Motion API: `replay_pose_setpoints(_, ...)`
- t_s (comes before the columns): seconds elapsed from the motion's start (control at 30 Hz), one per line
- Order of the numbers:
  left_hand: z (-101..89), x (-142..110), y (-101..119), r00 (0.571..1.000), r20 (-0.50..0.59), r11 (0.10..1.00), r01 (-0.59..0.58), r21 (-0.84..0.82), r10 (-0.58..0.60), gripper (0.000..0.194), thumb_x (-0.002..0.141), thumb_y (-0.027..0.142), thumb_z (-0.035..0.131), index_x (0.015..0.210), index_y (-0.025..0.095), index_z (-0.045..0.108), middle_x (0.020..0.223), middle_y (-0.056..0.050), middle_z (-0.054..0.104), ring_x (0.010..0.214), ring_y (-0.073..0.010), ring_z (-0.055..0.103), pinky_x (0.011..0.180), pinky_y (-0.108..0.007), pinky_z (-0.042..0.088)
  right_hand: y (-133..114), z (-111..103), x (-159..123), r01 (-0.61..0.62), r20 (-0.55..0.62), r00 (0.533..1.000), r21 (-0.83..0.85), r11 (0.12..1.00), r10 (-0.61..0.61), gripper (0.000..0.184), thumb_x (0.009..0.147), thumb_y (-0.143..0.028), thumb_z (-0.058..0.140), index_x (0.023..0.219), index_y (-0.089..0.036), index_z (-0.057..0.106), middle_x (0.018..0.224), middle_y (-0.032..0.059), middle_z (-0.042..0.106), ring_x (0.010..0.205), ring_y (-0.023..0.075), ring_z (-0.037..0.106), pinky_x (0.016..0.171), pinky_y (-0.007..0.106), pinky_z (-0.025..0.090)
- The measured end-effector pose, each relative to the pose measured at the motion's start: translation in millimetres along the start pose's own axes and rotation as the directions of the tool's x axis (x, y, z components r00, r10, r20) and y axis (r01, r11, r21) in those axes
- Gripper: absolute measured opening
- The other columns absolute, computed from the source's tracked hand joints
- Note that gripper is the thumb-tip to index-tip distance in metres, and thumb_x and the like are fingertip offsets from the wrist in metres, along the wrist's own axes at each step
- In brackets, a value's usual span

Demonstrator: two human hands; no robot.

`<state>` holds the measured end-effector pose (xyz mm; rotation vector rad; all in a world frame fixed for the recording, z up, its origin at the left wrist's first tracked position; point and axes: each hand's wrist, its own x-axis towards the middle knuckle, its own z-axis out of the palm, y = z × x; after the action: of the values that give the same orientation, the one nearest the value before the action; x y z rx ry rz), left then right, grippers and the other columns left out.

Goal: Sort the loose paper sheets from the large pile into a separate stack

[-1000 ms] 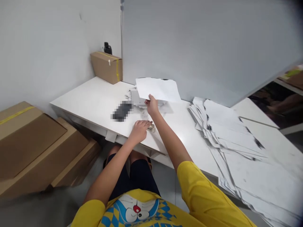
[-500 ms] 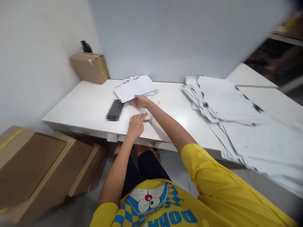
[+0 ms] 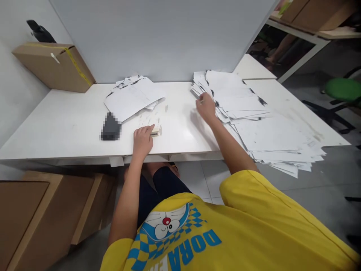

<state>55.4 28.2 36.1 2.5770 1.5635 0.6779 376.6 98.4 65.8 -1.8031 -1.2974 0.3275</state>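
Observation:
My left hand rests near the table's front edge, its fingers closed over a small cream block-like thing with a dark line along its side. Most of that thing is hidden under the fingers. My right hand is at the left edge of the right paper stack, fingers curled together. A small pale bit shows at its fingertips, too small to name. Up and to the left of my left hand lies another pile of white sheets, with dark marks along some edges.
A blurred-out dark object lies left of my left hand. A taped cardboard box stands at the back left of the white table. More cardboard boxes are below left. Spread sheets overhang the front edge at right. A green stool stands beyond.
My right hand has moved from the left paper pile across to the right stack. My left hand stays on the small cream thing. The view has turned to the right.

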Motion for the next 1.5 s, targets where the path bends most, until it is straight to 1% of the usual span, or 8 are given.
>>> replay_pose_setpoints(0.1,0.2,1.6,0.0,1.0,-0.016,1.0,-0.004,-0.005,0.004,0.056,0.088,0.009,0.037,0.14,0.022,0.053,0.128,-0.009,0.064,0.121,-0.027,0.054,0.107,-0.045,0.036,47.7,-49.8,18.3,-0.124,-0.119,0.99,-0.471,0.873,0.077,0.042,0.087,-0.028,0.062,0.122,-0.006,0.054,0.135,0.028,0.053,0.125,0.0361,0.045,0.1,0.046,0.035)
replay_pose_setpoints(0.2,0.1,1.8,0.1,1.0,-0.029,1.0,-0.01,-0.007,0.01,0.056,0.088,0.009,0.038,0.14,0.021,0.054,0.127,-0.01,0.065,0.12,-0.0278,0.055,0.106,-0.045,0.037,79.0,-77.9,20.6,-0.194,-0.097,0.98,-0.617,0.762,0.171,0.049,0.09,-0.035,0.059,0.124,0.0,0.058,0.129,0.0319,0.057,0.12,0.0385,0.05,0.094,0.045,0.038)
replay_pose_setpoints(0.47,0.4,0.8,-0.3,0.998,-0.064,1.0,-0.008,-0.002,0.008,0.055,0.089,0.011,0.036,0.139,0.021,0.055,0.126,-0.011,0.065,0.12,-0.0286,0.055,0.106,-0.046,0.038,88.1,-104.6,8.9,-0.167,-0.103,0.986,-0.628,0.76,0.132,0.033,0.094,-0.018,0.041,0.107,-0.013,0.071,0.099,0.0202,0.068,0.086,0.0265,0.058,0.073,0.034,0.038)
replay_pose_setpoints(1.03,2.7,-2.1,-2.9,0.995,-0.095,1.0,0.011,0.006,-0.01,0.051,0.092,0.018,0.036,0.14,0.02,0.054,0.128,-0.012,0.065,0.122,-0.0288,0.054,0.108,-0.046,0.037,62.1,-136.6,-30.6,-0.143,-0.299,0.954,-0.53,0.836,-0.026,0.034,0.099,-0.019,0.032,0.1,-0.012,0.066,0.087,0.0167,0.068,0.077,0.0239,0.057,0.07,0.033,0.035)
replay_pose_setpoints(1.27,-1.3,-12.7,14.5,0.976,-0.218,0.997,-0.042,-0.069,0.026,0.049,0.097,0.038,0.04,0.14,0.02,0.053,0.146,-0.013,0.054,0.145,-0.0327,0.035,0.12,-0.055,0.024,7.0,-80.4,-133.3,0.169,-0.016,0.979,-0.487,0.857,-0.202,0.036,0.097,-0.03,0.045,0.12,-0.019,0.07,0.084,0.0111,0.076,0.074,0.023,0.066,0.067,0.029,0.043)
replay_pose_setpoints(1.37,12.6,-51.9,44.0,0.968,-0.252,0.95,-0.093,-0.298,0.015,0.041,0.095,0.042,0.042,0.123,0.021,0.064,0.129,-0.014,0.066,0.133,-0.0306,0.051,0.115,-0.05,0.036,-19.0,-39.9,-198.8,0.254,0.135,0.966,-0.313,0.915,-0.222,0.041,0.097,-0.036,0.045,0.129,-0.022,0.067,0.085,0.0106,0.078,0.079,0.0261,0.071,0.073,0.033,0.051)
replay_pose_setpoints(1.43,29.4,-85.1,63.2,0.984,-0.147,0.802,-0.008,-0.598,-0.1,0.037,0.091,0.049,0.045,0.099,0.024,0.07,0.1,-0.012,0.073,0.106,-0.0289,0.066,0.099,-0.045,0.049,-34.0,-18.2,-240.8,0.338,0.238,0.923,-0.126,0.933,-0.303,0.045,0.096,-0.041,0.048,0.133,-0.021,0.064,0.112,0.014,0.076,0.102,0.0308,0.071,0.087,0.041,0.054)
replay_pose_setpoints(1.5,46.3,-112.4,75.9,0.944,0.07,0.443,0.215,-0.87,-0.321,0.035,0.085,0.056,0.054,0.074,0.024,0.066,0.078,-0.009,0.069,0.093,-0.0281,0.068,0.09,-0.041,0.053,-45.1,-3.5,-276.1,0.433,0.287,0.861,0.022,0.901,-0.42,0.048,0.095,-0.036,0.047,0.139,-0.021,0.059,0.142,0.0138,0.061,0.133,0.0319,0.056,0.105,0.047,0.048)
